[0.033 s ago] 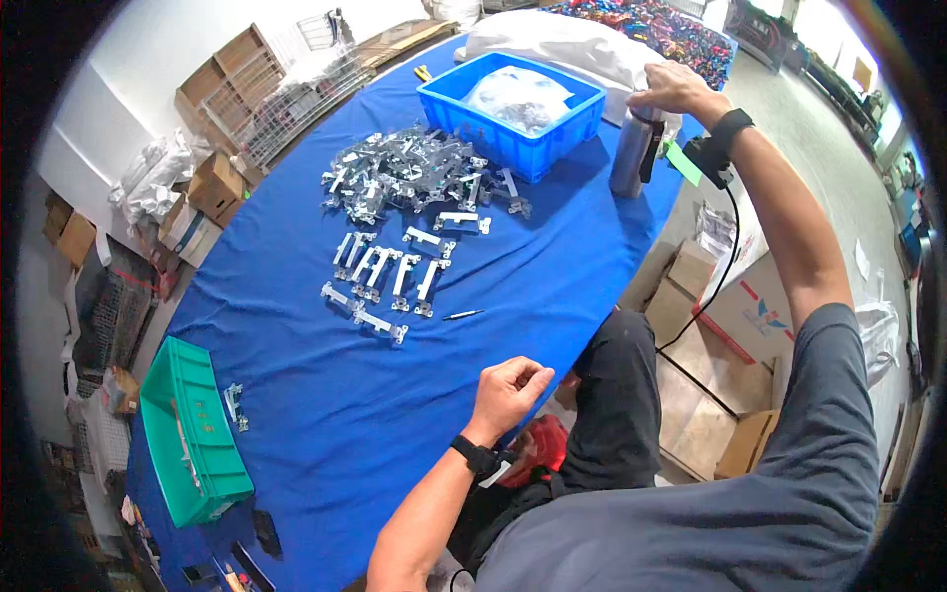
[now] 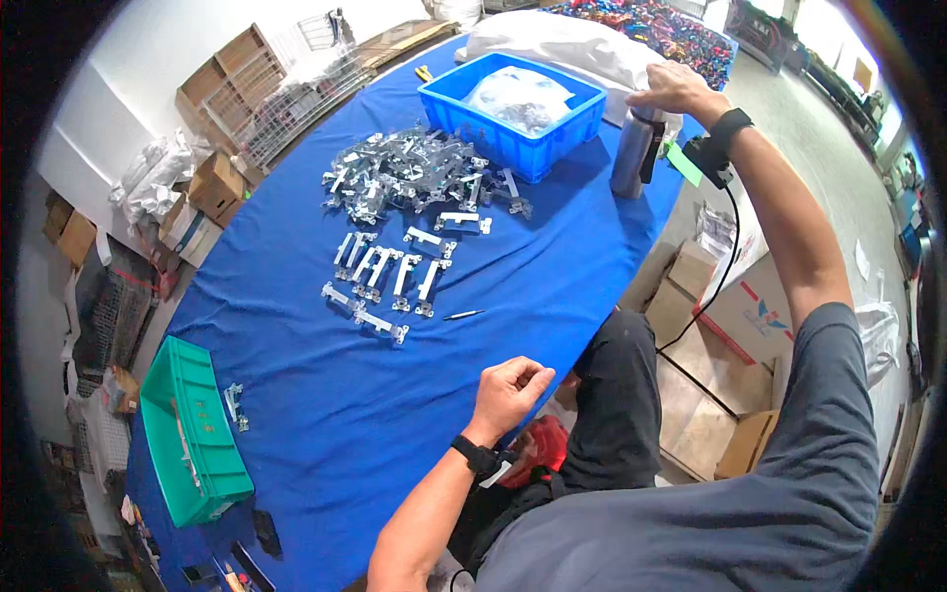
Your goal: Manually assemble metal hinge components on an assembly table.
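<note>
My right hand [image 2: 679, 91] reaches to the far right edge of the table, its fingers closed over the top of an upright silver metal bottle [image 2: 629, 163] with a dark strap on its side. The bottle's cap is mostly hidden under that hand. Near the front edge of the table rests my left hand [image 2: 509, 393], its fingers curled in and nothing showing in them. Beyond it lie a thin pen [image 2: 464, 315] and several small metal brackets [image 2: 378, 324], some set out in a row. A heap of clear-wrapped brackets [image 2: 400, 170] lies behind them.
A blue bin [image 2: 552, 148] holding a clear plastic bag stands left of the bottle. At the left front is a green crate [image 2: 202, 434] with loose brackets [image 2: 235, 407] beside it. A black cable [image 2: 725, 286] hangs from my right wrist. Cardboard boxes [image 2: 750, 306] stand right of the table.
</note>
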Demonstrator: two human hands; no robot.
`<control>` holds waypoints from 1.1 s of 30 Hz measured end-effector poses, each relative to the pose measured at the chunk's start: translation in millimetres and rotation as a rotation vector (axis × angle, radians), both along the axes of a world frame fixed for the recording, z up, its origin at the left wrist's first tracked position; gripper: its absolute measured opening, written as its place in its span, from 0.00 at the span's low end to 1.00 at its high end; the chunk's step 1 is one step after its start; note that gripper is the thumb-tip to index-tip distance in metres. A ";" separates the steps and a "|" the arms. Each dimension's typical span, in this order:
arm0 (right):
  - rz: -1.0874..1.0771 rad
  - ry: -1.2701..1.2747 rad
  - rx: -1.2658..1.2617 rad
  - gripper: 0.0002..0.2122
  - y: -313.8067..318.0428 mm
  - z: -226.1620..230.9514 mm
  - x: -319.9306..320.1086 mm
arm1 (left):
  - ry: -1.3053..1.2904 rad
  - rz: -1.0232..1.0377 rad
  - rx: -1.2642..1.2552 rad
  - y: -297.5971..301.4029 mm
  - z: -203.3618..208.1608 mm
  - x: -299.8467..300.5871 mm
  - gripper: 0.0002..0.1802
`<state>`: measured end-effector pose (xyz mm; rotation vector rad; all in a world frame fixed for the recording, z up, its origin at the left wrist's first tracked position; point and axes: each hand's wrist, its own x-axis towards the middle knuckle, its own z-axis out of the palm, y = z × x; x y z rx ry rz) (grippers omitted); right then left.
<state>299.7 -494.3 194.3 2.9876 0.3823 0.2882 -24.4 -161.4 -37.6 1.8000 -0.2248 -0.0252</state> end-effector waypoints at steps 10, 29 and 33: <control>-0.327 0.021 -0.186 0.39 39.2 9.1 -19.9 | -0.023 0.010 0.041 -0.8 -0.5 -2.9 0.10; -0.286 0.037 -0.199 0.39 30.4 24.2 -21.8 | -0.031 0.026 0.034 1.0 -0.8 1.1 0.11; -0.114 0.201 0.008 0.37 15.4 37.5 -18.6 | -0.047 0.024 0.054 2.3 -0.8 0.1 0.11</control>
